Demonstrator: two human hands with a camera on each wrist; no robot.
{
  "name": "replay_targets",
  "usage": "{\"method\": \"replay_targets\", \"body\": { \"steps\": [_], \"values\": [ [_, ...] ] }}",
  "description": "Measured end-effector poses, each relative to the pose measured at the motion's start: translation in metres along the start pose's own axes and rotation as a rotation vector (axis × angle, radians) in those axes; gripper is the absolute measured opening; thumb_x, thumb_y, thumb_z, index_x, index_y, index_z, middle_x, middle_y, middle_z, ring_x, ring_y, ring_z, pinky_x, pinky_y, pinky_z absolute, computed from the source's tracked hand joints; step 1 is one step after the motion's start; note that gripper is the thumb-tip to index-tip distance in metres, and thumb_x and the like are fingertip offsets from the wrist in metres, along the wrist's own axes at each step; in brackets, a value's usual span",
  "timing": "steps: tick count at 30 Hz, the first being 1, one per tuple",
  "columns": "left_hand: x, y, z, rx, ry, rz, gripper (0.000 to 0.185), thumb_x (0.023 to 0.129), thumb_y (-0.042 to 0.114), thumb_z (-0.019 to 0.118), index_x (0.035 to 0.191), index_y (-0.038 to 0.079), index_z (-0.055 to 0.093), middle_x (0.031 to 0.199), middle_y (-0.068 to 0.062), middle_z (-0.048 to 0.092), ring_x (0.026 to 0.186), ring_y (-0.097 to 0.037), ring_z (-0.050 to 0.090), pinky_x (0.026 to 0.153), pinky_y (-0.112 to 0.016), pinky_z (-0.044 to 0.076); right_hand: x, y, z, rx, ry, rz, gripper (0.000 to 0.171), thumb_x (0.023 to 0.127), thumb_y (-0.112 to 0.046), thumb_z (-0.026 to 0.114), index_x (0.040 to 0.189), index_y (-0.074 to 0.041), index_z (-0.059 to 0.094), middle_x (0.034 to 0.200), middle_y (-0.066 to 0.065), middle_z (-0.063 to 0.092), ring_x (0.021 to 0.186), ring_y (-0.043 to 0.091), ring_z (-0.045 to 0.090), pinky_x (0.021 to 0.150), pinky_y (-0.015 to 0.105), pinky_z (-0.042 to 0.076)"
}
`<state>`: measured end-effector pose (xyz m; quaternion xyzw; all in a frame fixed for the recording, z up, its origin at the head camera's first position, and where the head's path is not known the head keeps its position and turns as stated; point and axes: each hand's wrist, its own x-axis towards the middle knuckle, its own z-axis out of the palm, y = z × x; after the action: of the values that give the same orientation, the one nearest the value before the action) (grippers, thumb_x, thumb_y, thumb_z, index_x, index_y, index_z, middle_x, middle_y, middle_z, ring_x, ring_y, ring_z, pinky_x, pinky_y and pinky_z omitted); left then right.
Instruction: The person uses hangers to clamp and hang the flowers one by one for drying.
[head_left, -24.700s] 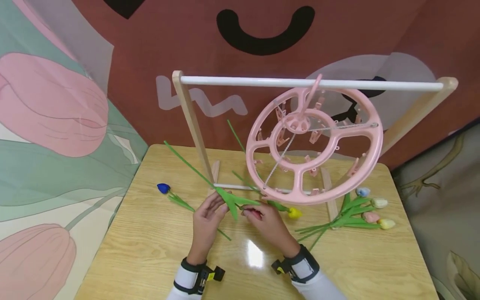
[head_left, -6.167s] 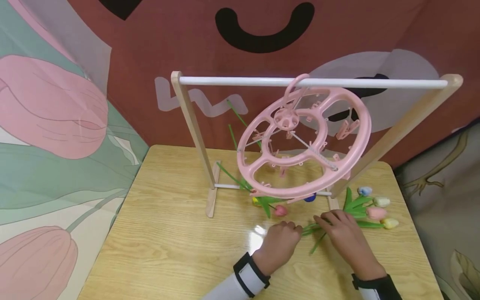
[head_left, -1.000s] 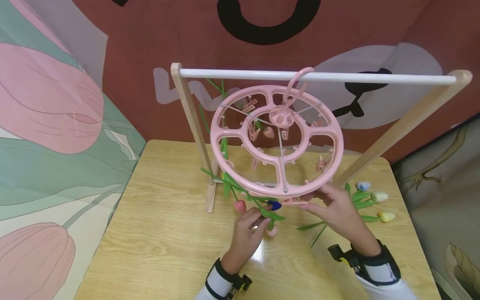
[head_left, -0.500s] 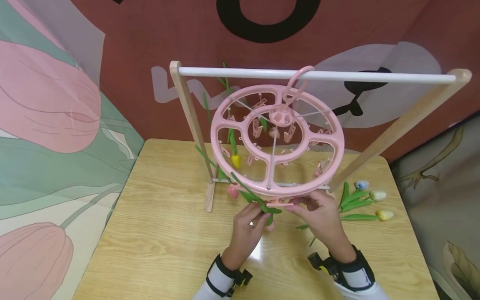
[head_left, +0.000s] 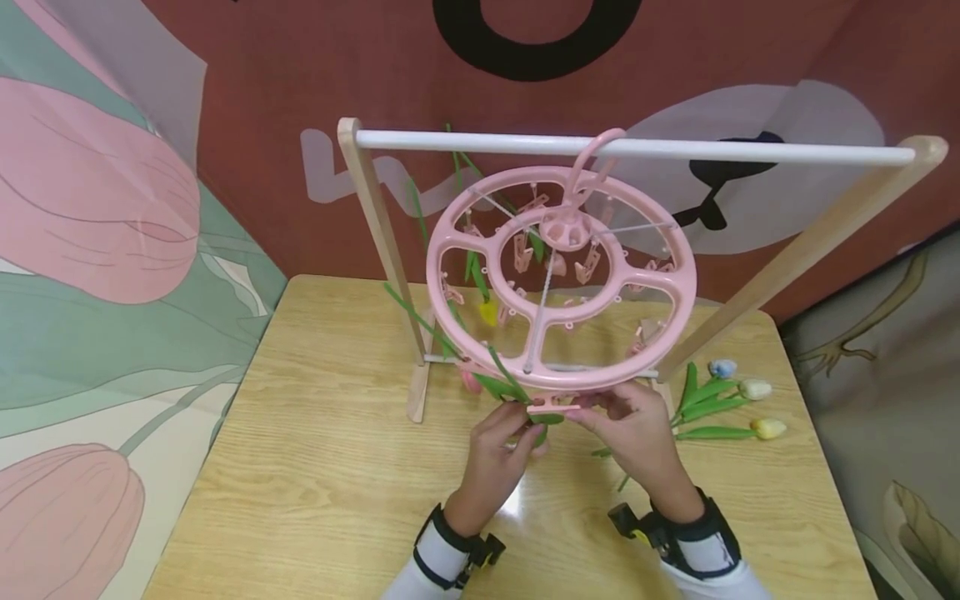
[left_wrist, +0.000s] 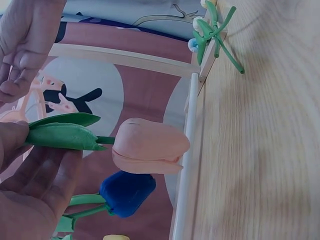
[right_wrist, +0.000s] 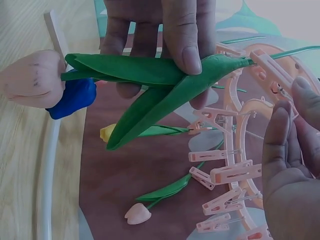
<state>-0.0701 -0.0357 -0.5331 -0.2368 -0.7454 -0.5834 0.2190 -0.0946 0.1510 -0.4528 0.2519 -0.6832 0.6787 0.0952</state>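
Near the table's front, my left hand point(head_left: 493, 458) pinches a pale pink tulip point(left_wrist: 150, 145) by its green leaves, its bloom pointing down. My right hand point(head_left: 637, 437) grips a pink clothespin point(right_wrist: 272, 75) that hangs from the round pink clip hanger point(head_left: 585, 381). In the right wrist view the clothespin's end lies at the tulip's stem; whether it bites on it I cannot tell. A blue tulip point(left_wrist: 127, 192) hangs just behind the pink one. Farther round the ring hang a yellow tulip point(head_left: 488, 312) and another pale pink tulip point(right_wrist: 138, 214), heads down.
The hanger hooks over the white bar point(head_left: 465, 143) of a wooden stand point(head_left: 378, 242). At the right of the table lie a light blue tulip point(head_left: 722, 368), a white tulip point(head_left: 754, 389) and a pale yellow tulip point(head_left: 769, 428). Several unused clothespins dangle from the ring.
Earlier, the pale pink tulip lay in the right-hand bunch; now it is in my left hand. Flowers have come onto the hanger, which has turned. My right hand has brought the clothespin leftward to the stem.
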Motion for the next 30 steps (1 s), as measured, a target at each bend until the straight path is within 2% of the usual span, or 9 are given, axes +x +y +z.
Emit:
{"method": "replay_targets", "body": {
  "steps": [9, 12, 14, 17, 20, 22, 25, 27, 30],
  "values": [
    [0.004, 0.002, 0.001, 0.038, 0.026, 0.062, 0.028, 0.09, -0.008, 0.073, 0.116, 0.0, 0.071, 0.107, -0.015, 0.072, 0.083, -0.021, 0.075, 0.075, -0.014, 0.062, 0.0, 0.0, -0.001, -0.018, 0.002, 0.011, 0.044, 0.073, 0.03, 0.072, 0.112, 0.011, 0.068, 0.1, 0.002, 0.072, 0.087, 0.01, 0.067, 0.081, 0.018, 0.061],
    [0.004, 0.003, -0.001, 0.083, 0.021, 0.053, 0.033, 0.09, -0.006, 0.074, 0.122, 0.0, 0.068, 0.11, -0.015, 0.071, 0.089, -0.022, 0.073, 0.078, -0.017, 0.063, -0.001, 0.0, 0.0, -0.015, -0.007, 0.01, 0.044, 0.074, 0.029, 0.072, 0.114, 0.012, 0.066, 0.101, 0.002, 0.071, 0.088, 0.01, 0.067, 0.082, 0.019, 0.061],
    [0.006, 0.006, -0.004, 0.146, 0.036, 0.073, 0.037, 0.091, -0.002, 0.074, 0.127, 0.0, 0.065, 0.115, -0.014, 0.069, 0.098, -0.023, 0.072, 0.086, -0.022, 0.063, -0.001, -0.001, 0.001, -0.019, -0.008, 0.008, 0.044, 0.074, 0.029, 0.072, 0.114, 0.012, 0.065, 0.102, 0.002, 0.071, 0.089, 0.01, 0.067, 0.083, 0.019, 0.061],
    [0.015, 0.015, -0.012, 0.258, 0.146, 0.179, 0.029, 0.094, 0.004, 0.07, 0.122, -0.002, 0.066, 0.115, -0.016, 0.067, 0.1, -0.024, 0.069, 0.087, -0.025, 0.063, -0.002, -0.002, 0.002, -0.046, 0.002, 0.006, 0.045, 0.074, 0.031, 0.07, 0.115, 0.014, 0.063, 0.104, 0.002, 0.069, 0.091, 0.01, 0.066, 0.084, 0.018, 0.06],
    [0.029, 0.027, -0.023, 0.341, 0.32, 0.378, 0.017, 0.097, 0.001, 0.062, 0.107, -0.009, 0.069, 0.106, -0.022, 0.068, 0.091, -0.029, 0.068, 0.08, -0.028, 0.063, -0.003, -0.004, 0.003, -0.073, 0.011, 0.008, 0.047, 0.074, 0.031, 0.069, 0.117, 0.013, 0.061, 0.105, 0.002, 0.068, 0.092, 0.011, 0.066, 0.086, 0.018, 0.06],
    [0.039, 0.036, -0.031, 0.397, 0.389, 0.479, 0.015, 0.097, -0.003, 0.058, 0.103, -0.012, 0.07, 0.104, -0.025, 0.068, 0.087, -0.031, 0.068, 0.076, -0.028, 0.063, -0.004, -0.004, 0.003, -0.089, 0.011, 0.005, 0.048, 0.075, 0.03, 0.069, 0.118, 0.012, 0.061, 0.106, 0.003, 0.067, 0.092, 0.01, 0.066, 0.086, 0.018, 0.06],
    [0.052, 0.047, -0.041, 0.488, 0.407, 0.557, 0.019, 0.097, -0.008, 0.056, 0.108, -0.013, 0.07, 0.11, -0.028, 0.069, 0.09, -0.034, 0.07, 0.081, -0.031, 0.064, -0.004, -0.006, 0.003, -0.091, 0.007, -0.013, 0.047, 0.076, 0.03, 0.068, 0.119, 0.012, 0.061, 0.105, 0.006, 0.066, 0.093, 0.01, 0.065, 0.085, 0.018, 0.06],
    [0.059, 0.052, -0.046, 0.543, 0.388, 0.565, 0.023, 0.097, -0.009, 0.055, 0.113, -0.013, 0.07, 0.115, -0.028, 0.069, 0.092, -0.033, 0.071, 0.081, -0.03, 0.064, -0.003, -0.008, 0.003, -0.097, 0.0, -0.029, 0.046, 0.077, 0.03, 0.068, 0.118, 0.012, 0.06, 0.105, 0.007, 0.066, 0.093, 0.01, 0.065, 0.085, 0.018, 0.06],
    [0.068, 0.056, -0.05, 0.609, 0.388, 0.58, 0.024, 0.096, -0.008, 0.056, 0.115, -0.012, 0.07, 0.118, -0.027, 0.07, 0.086, -0.03, 0.071, 0.073, -0.028, 0.063, -0.001, -0.012, 0.003, -0.122, -0.009, -0.04, 0.046, 0.077, 0.029, 0.069, 0.118, 0.01, 0.061, 0.104, 0.004, 0.065, 0.092, 0.009, 0.064, 0.083, 0.018, 0.061]
  ]
}}
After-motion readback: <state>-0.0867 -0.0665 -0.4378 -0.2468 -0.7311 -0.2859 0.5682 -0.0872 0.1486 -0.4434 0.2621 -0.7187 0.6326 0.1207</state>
